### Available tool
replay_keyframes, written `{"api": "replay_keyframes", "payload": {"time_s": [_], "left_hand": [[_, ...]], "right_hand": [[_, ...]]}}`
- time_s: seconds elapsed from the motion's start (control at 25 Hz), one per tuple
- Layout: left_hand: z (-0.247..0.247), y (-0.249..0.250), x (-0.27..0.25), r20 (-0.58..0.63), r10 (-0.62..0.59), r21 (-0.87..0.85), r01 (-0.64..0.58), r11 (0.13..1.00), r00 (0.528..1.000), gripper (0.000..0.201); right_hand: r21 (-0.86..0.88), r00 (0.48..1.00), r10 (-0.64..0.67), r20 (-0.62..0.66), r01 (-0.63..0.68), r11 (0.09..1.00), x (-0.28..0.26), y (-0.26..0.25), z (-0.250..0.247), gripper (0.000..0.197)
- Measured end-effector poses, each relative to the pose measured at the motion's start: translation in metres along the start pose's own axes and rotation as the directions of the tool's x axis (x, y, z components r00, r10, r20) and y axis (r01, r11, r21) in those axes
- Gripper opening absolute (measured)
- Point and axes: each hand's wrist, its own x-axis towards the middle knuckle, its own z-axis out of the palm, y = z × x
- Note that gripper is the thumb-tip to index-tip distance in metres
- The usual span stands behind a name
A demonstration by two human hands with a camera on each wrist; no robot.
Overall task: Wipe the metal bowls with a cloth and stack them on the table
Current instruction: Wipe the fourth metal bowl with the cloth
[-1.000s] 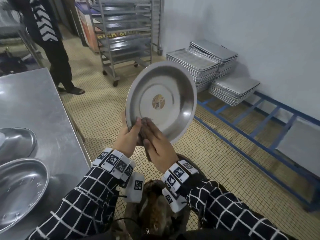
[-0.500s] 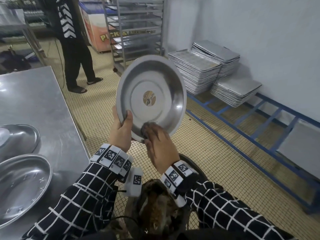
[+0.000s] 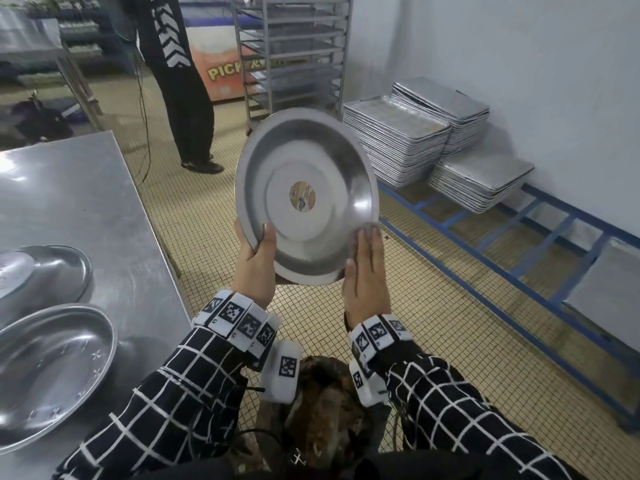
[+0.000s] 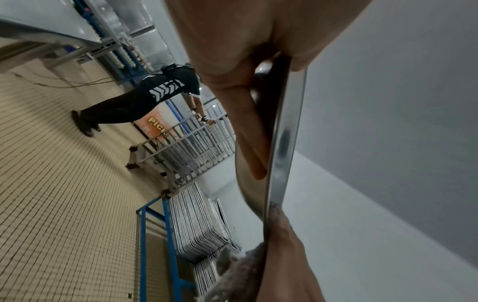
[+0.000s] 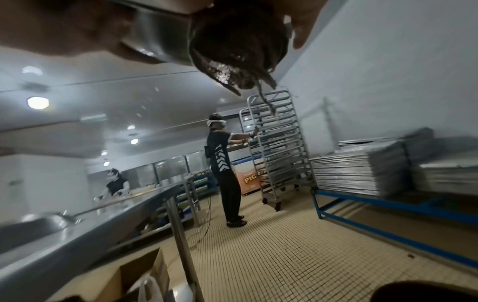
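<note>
I hold a round metal bowl upright in the air, its inside with a round sticker facing me. My left hand grips the lower left rim, thumb inside and fingers behind, as the left wrist view shows along the rim. My right hand lies flat with straight fingers on the lower right rim and presses a dark brownish cloth against it. A bit of cloth peeks out at my fingertips. Two more metal bowls, one near and one farther, lie on the steel table.
Stacks of metal trays sit on a low blue frame along the right wall. A wheeled tray rack and a standing person are ahead. A dark tub stands on the tiled floor below my hands.
My right hand has slid with the cloth from the bowl's bottom rim to its lower right rim. The bowl has risen a little and my view has tilted up.
</note>
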Motion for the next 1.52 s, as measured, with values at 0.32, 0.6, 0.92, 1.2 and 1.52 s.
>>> {"api": "replay_keyframes", "payload": {"time_s": [0.32, 0.6, 0.92, 1.2, 1.52], "left_hand": [[-0.013, -0.002, 0.003, 0.039, -0.106, -0.043, 0.108, 0.993, 0.994, 0.024], [-0.013, -0.013, -0.003, 0.044, 0.147, 0.073, -0.15, 0.986, 0.988, 0.038], [0.014, -0.033, -0.025, 0.25, 0.107, 0.082, -0.132, 0.988, 0.962, 0.021], [0.004, -0.027, -0.003, -0.01, -0.166, -0.126, 0.164, 0.978, 0.986, 0.014], [-0.018, -0.028, 0.009, -0.079, -0.052, 0.14, 0.063, 0.988, 0.996, 0.041]], "right_hand": [[0.624, 0.859, 0.506, 0.079, -0.438, 0.647, 0.041, -0.007, -0.038, 0.031], [0.679, 0.811, 0.574, 0.112, -0.485, 0.552, 0.031, -0.02, -0.038, 0.024], [0.748, 0.831, 0.556, 0.025, -0.384, 0.541, 0.002, -0.043, -0.029, 0.026], [0.484, 0.84, 0.443, 0.313, -0.542, 0.687, -0.006, -0.033, -0.035, 0.033], [0.431, 0.863, 0.435, 0.256, -0.505, 0.748, 0.001, -0.036, -0.037, 0.021]]}}
